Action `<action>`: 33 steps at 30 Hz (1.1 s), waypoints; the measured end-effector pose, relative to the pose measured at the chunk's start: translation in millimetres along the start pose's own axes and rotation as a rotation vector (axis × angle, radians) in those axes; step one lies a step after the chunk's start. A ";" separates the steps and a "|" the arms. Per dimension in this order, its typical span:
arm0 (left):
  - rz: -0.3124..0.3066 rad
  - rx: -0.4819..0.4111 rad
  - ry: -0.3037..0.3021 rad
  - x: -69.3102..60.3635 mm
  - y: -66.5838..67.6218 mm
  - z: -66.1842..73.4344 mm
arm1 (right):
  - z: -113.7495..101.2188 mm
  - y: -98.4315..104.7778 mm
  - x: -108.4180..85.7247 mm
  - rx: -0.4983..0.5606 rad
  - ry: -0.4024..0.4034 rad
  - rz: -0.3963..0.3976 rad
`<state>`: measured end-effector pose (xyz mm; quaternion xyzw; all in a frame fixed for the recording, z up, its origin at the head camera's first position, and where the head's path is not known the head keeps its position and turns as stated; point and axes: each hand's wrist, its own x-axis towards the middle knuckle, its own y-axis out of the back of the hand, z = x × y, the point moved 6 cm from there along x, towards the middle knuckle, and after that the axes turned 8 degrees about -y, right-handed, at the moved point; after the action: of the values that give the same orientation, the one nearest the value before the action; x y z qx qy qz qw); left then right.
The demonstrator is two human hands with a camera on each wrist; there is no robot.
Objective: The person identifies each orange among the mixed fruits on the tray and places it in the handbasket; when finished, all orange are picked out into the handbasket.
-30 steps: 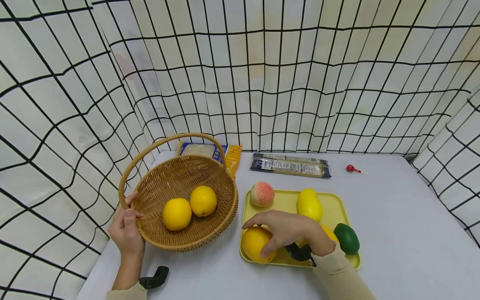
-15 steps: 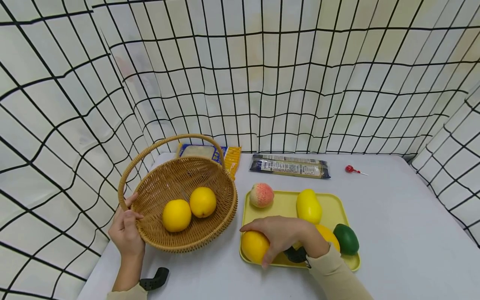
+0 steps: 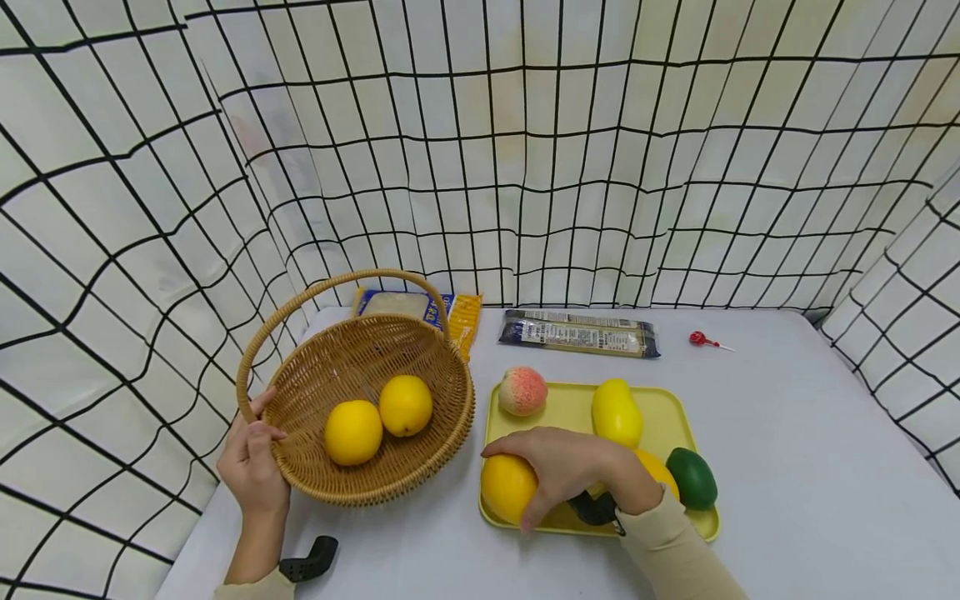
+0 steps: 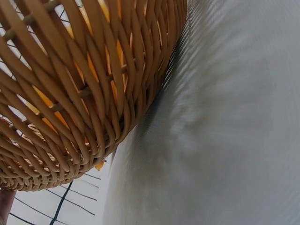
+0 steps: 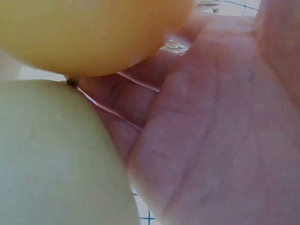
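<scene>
My left hand [image 3: 255, 467] grips the rim of a wicker basket [image 3: 438, 442] beside the foot of its handle, tilting the basket toward me. Two oranges [image 3: 353, 432] lie inside; the woven side [image 4: 79, 93] fills much of the left wrist view. Over the yellow tray's [image 3: 573, 398] near left corner, my right hand [image 3: 566, 467] holds another orange [image 3: 508, 490], thumb on the near side and fingers over the far side. In the right wrist view, this orange [image 5: 93, 33] sits against the fingers, and a pale yellow fruit [image 5: 56, 154] lies close to the palm.
Also on the tray are a peach [image 3: 523, 391], a yellow mango [image 3: 617, 414], a green avocado-like fruit [image 3: 693, 478] and a partly hidden orange-yellow fruit [image 3: 658, 473]. Behind lie a blue-yellow packet [image 3: 465, 321], a long noodle-like packet [image 3: 579, 333] and a red lollipop [image 3: 699, 337]. Netting [image 3: 525, 133] surrounds the table.
My right hand has shifted slightly left and settled its grip around the orange on the tray, which has moved slightly left. My left hand and the basket stay nearly still.
</scene>
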<state>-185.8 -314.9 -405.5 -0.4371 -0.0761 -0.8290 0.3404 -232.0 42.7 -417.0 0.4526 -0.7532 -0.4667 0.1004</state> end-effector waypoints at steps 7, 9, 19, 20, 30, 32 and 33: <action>-0.004 0.012 0.006 3.2 -7.5 23.4 | -1.3 18.0 -7.9 0.112 0.020 0.091; -0.002 0.013 0.004 3.1 -7.4 23.6 | -0.5 23.0 -9.8 0.167 0.030 0.118; -0.007 0.022 -0.008 3.5 -8.7 26.4 | 6.5 43.6 -18.6 0.411 0.085 0.268; -0.007 0.021 -0.007 3.5 -8.7 26.2 | 7.1 45.4 -18.5 0.431 0.089 0.290; -0.009 0.011 0.003 2.9 -7.5 22.3 | 7.6 58.1 -16.5 0.600 0.132 0.547; -0.009 0.003 -0.004 3.1 -7.8 23.7 | 6.1 58.2 -15.4 0.624 0.147 0.574; -0.008 0.003 -0.007 3.2 -8.1 24.6 | 5.3 57.8 -14.8 0.636 0.154 0.581</action>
<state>-175.6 -300.0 -386.7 -0.4393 -0.0802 -0.8287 0.3373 -260.6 66.4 -370.0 0.2638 -0.9458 -0.1289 0.1390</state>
